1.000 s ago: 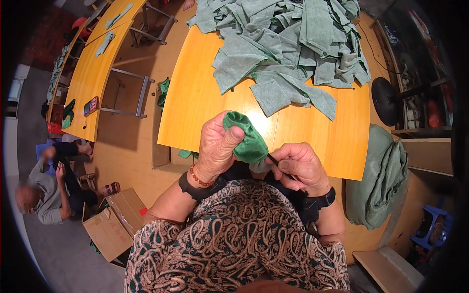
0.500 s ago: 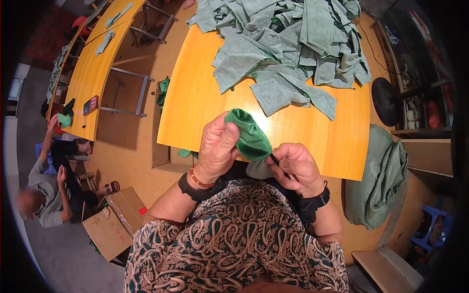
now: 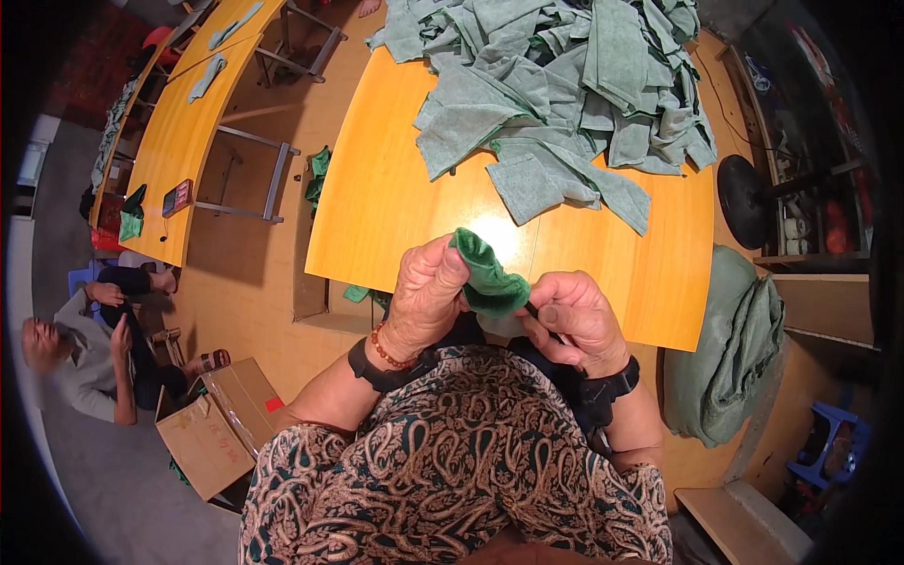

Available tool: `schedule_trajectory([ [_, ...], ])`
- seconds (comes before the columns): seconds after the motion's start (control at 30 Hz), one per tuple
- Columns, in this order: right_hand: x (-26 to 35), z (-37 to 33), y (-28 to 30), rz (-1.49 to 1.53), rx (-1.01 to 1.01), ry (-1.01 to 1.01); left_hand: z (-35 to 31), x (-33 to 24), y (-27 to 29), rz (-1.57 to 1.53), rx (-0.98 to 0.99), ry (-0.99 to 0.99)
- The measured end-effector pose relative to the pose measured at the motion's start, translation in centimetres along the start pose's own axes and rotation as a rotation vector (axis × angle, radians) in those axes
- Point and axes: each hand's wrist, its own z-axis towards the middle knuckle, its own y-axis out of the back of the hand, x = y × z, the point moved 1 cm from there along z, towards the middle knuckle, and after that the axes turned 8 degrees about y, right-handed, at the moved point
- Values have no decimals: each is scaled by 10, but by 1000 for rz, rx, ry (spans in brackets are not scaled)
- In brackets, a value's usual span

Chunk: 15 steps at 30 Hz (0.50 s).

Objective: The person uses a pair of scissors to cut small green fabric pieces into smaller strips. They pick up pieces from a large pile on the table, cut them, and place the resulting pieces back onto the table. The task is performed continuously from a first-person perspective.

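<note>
My left hand [image 3: 414, 297] pinches a small piece of shiny green velvet-like cloth [image 3: 492, 284] between thumb and fingers, just off the table's near edge. The cloth is bent and partly turned, with a paler grey-green part hanging below it. Close by on the right, my right hand [image 3: 579, 320] is closed on a thin dark stick-like tool [image 3: 533, 309] whose tip meets the lower right edge of the cloth. Most of that tool is hidden by my fingers. Beyond both hands, a large heap of grey-green cloth pieces [image 3: 551, 113] covers the far part of the yellow table [image 3: 367, 198].
A folded green fabric bundle [image 3: 720, 358] lies right of the table, beside a black round object [image 3: 744, 198]. To the left stand an open cardboard box [image 3: 212, 447] and another long yellow table [image 3: 169, 160]. A seated person [image 3: 89, 353] is near that table.
The green cloth has folded narrower and dropped slightly between my hands. At left, the other person's raised hand has come down, and a green piece now lies on the table edge.
</note>
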Motion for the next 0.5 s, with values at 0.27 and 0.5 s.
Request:
schedule_trajectory([
  [0.27, 2, -1, 1, 9, 43, -95, 7, -11, -4, -57, -51, -109],
  [0.5, 14, 5, -6, -47, 98, -19, 5, -10, 9, -99, 189, 144],
])
